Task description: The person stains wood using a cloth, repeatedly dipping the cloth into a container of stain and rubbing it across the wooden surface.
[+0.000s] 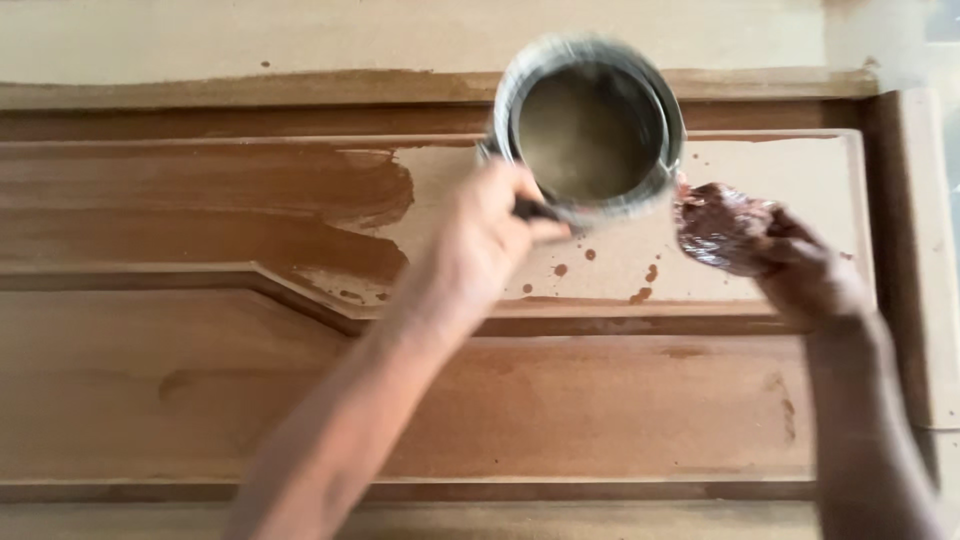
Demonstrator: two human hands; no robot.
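Head view looks straight down on both hands over a carved wooden door panel point(200, 380). Fingers of the left hand point(490, 235) are curled tight round a dark handle point(535, 210) at the near side of a round metal can point(590, 125), clamped on it and carrying the can above the wood. Inside the can sits a dull brownish liquid, and its grey rim is smeared and blurred. At about three o'clock from the can, just beside its lower edge, the right hand point(790, 265) is closed round a wet, crumpled rag point(720, 225), glossy and dark red-brown, with the fingers themselves coated in the same stain; whether the rag touches the can I cannot tell. Below the can, at roughly six o'clock, small round drips point(640, 295) of stain dot the pale raised centre of the panel. Out towards nine o'clock a broad, streaky patch of brown stain point(250, 215) covers the left part of that raised field, its edge ragged where bare wood begins. Moulded grooves frame the field, with one stepped angle at about eight o'clock. Beyond the door, at twelve o'clock, lies a flat pale board point(300, 35).
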